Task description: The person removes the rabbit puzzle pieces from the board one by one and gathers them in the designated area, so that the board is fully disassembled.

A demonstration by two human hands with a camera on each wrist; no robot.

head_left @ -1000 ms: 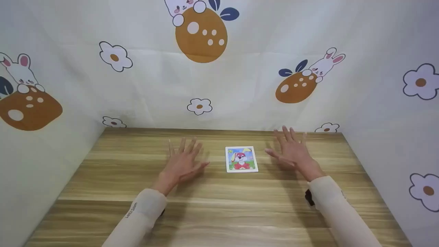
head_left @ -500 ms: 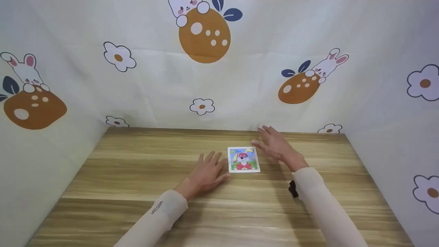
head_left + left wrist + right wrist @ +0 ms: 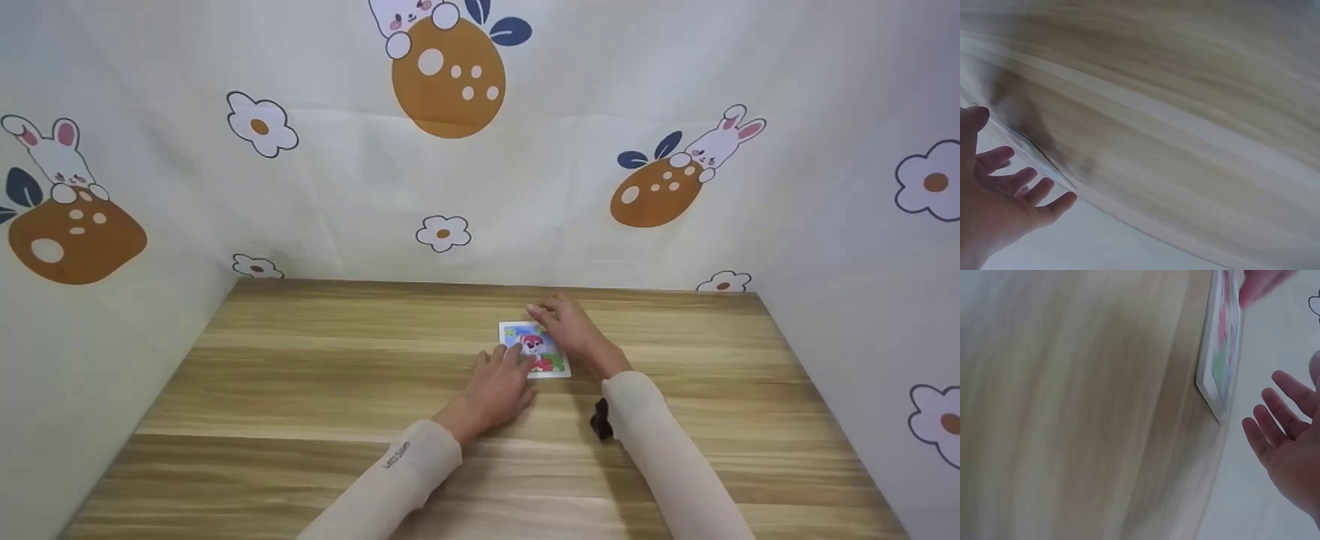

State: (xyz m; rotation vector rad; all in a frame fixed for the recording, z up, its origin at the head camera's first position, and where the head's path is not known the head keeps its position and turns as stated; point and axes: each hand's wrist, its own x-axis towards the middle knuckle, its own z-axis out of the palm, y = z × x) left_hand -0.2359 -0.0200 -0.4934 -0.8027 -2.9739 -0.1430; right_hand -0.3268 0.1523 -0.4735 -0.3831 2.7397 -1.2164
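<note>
One bare left hand (image 3: 497, 388), fingers loosely spread, reaches over the lower-left corner of a thin, white-bordered, colourfully printed rectangular board (image 3: 544, 351) (touching? I can't tell), below right of the frame's centre on a brown wood-grain tabletop (image 3: 315, 360). A bare right hand (image 3: 572, 328), relaxed, empty, covers its upper-right corner. Light pressure from opposite edges should prevent skidding.

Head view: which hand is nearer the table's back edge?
The right hand, by the upper right of the picture card; the left hand is farther off, at its lower left.
</note>
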